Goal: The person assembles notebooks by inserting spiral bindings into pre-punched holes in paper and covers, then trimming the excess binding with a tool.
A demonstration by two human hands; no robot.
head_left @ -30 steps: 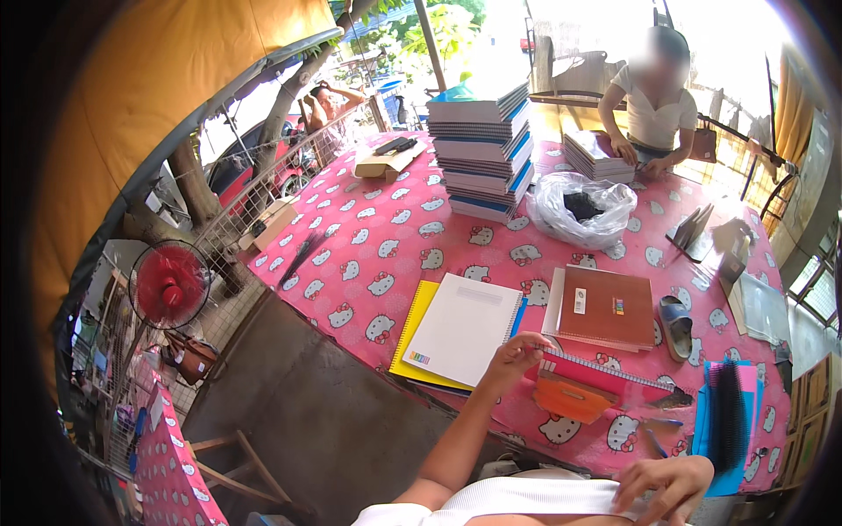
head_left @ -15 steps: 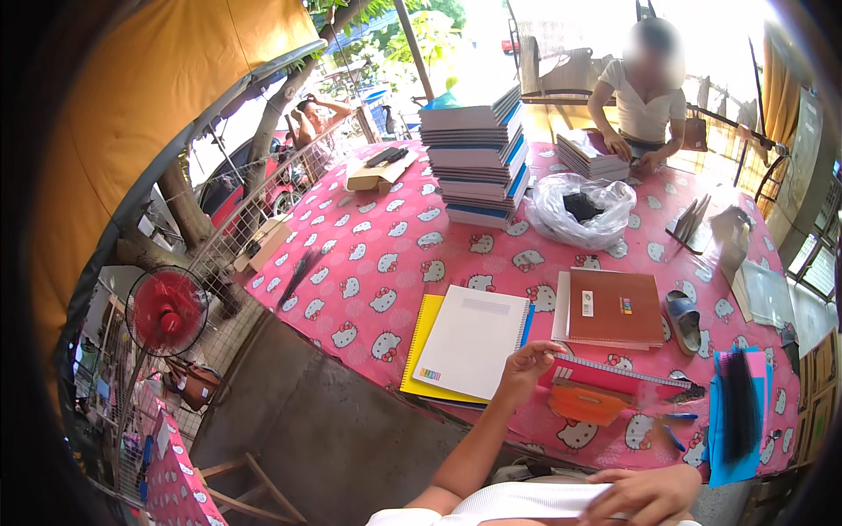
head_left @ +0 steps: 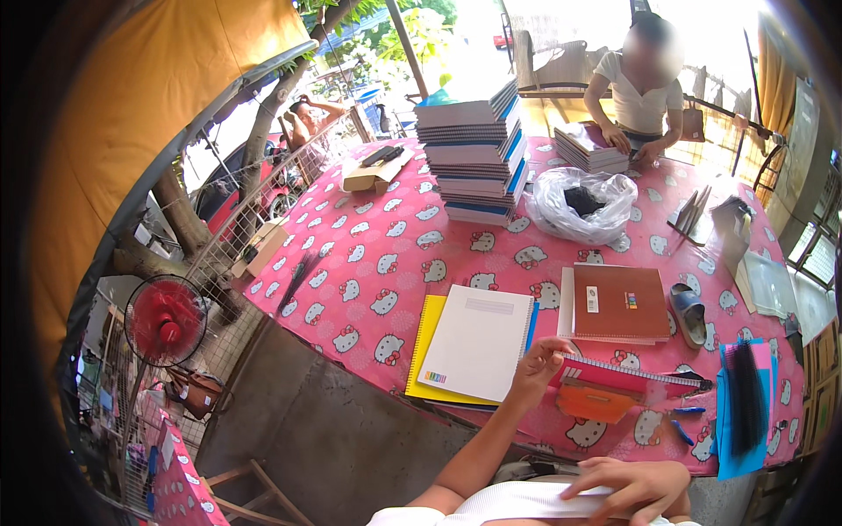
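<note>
At the near edge of a pink-clothed table (head_left: 412,289), I keep one tilted pink notebook (head_left: 596,376) by its left end, the thumb and fingers of my left hand (head_left: 537,364) pinched on it, much as a second ago. What changes is my right hand (head_left: 636,486): more curled then, it now spreads its fingers apart over my white shirt (head_left: 517,501), holding nothing I can see, so the notebook is left to one hand. One orange piece (head_left: 596,403) shows at its near side; two small blue things (head_left: 688,410) lie near its right end. Beyond: one white notebook (head_left: 474,342), one yellow notebook (head_left: 425,342) beneath, one brown notebook (head_left: 614,317), one slipper (head_left: 688,317), and a tall stack (head_left: 469,167) too dense to count.
</note>
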